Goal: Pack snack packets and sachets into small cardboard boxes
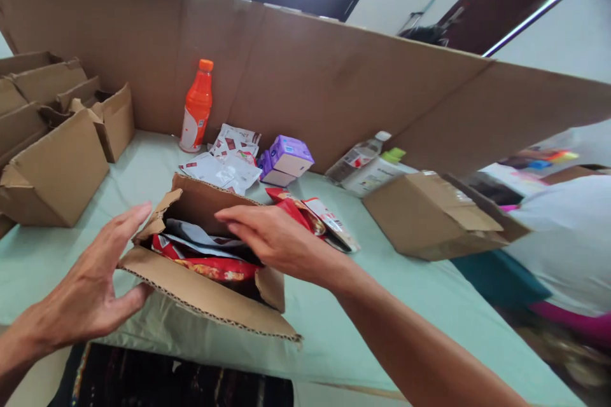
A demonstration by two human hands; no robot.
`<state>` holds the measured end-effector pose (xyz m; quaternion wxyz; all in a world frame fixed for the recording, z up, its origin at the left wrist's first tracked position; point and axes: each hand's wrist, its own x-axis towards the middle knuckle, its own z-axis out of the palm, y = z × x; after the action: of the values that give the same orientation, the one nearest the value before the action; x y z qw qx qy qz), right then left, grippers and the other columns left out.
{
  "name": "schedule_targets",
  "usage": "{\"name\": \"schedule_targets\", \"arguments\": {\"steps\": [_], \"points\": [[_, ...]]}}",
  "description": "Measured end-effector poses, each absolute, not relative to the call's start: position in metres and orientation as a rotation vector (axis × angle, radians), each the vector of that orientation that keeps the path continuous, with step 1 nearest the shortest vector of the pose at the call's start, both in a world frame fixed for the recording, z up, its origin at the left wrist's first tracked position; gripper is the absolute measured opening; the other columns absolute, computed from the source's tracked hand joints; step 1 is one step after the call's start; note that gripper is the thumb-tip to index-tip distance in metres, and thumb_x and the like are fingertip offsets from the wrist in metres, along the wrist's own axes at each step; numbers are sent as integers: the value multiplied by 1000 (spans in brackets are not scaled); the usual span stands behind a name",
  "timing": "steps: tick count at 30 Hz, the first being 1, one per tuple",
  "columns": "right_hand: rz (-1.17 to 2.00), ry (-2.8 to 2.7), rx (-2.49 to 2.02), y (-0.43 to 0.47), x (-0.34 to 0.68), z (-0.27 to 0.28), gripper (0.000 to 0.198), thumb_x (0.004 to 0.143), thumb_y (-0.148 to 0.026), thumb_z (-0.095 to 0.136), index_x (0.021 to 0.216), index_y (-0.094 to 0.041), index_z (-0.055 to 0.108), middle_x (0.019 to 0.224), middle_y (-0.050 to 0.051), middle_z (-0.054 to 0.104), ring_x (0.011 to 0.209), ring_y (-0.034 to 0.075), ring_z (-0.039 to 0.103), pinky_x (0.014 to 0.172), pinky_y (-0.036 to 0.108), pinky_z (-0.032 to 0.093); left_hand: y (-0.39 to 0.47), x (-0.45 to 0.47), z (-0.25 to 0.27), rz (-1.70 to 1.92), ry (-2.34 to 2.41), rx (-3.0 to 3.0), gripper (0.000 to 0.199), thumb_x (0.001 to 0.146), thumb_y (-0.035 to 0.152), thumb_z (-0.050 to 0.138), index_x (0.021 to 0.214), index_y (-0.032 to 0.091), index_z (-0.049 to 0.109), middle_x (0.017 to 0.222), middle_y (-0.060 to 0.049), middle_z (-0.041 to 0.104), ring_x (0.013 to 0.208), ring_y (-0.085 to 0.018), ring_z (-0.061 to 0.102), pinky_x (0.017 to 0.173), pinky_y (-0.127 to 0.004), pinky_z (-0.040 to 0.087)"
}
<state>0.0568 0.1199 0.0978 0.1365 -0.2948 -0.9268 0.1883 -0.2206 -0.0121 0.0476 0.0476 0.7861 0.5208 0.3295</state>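
An open cardboard box [205, 296] stands on the pale green cloth in front of me, its near flap folded outward. Inside lie red snack packets [222, 269] with a food picture and some grey and white sachets [191, 230]. At the box's left end is my left hand [98, 276], thumb and fingers apart, beside the flap; whether it touches the cardboard I cannot tell. My right hand [262, 232] reaches over the right part of the box with fingers stretched out and nothing visible in them. It hides part of the box's contents.
Behind the box are an orange bottle [196, 108], white sachets [224, 168], purple boxes [286, 159] and red packets [305, 216]. Two bottles [367, 168] lean near a cardboard box [424, 216] at right. More boxes [62, 165] stand left; a cardboard wall [310, 76] runs behind. A person [563, 235] is at right.
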Motion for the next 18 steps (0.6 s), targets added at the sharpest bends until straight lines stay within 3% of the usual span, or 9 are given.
{"name": "schedule_targets", "arguments": {"steps": [2,6,10,14,18], "points": [[445,-2555,-878,116,82,90,31,103,-18,49,121,-18,75,122,9,80,111,20,76,97,35,61,-9,-225,45,957,1546,2359,72,98,29,54,165,29,27,160,-10,52,147,-30,53,124,-48,45],[352,-2503,-732,105,106,61,26,101,-16,53,110,-17,78,114,11,81,104,21,78,92,39,65,7,-230,40,944,1505,2353,66,101,39,58,162,32,34,150,-8,64,137,-29,62,116,-46,53],[234,-2365,-590,95,106,52,24,101,-13,56,109,-20,77,118,12,80,104,22,77,88,39,66,23,-225,41,1058,1627,2261,58,104,48,58,158,32,41,128,-6,76,111,-26,75,105,-44,59],[54,-2006,-761,97,111,65,33,100,-16,61,130,-26,70,132,12,74,124,26,70,106,50,57,29,-212,43,1120,1692,2305,53,105,43,58,154,32,44,141,-8,64,129,-27,64,112,-45,54],[294,-2314,-758,96,120,49,53,107,-42,52,158,-28,50,149,12,65,136,30,62,109,52,54,30,-205,36,1195,1724,2350,50,104,31,59,153,36,47,161,-8,43,145,-32,50,117,-54,51]]}}
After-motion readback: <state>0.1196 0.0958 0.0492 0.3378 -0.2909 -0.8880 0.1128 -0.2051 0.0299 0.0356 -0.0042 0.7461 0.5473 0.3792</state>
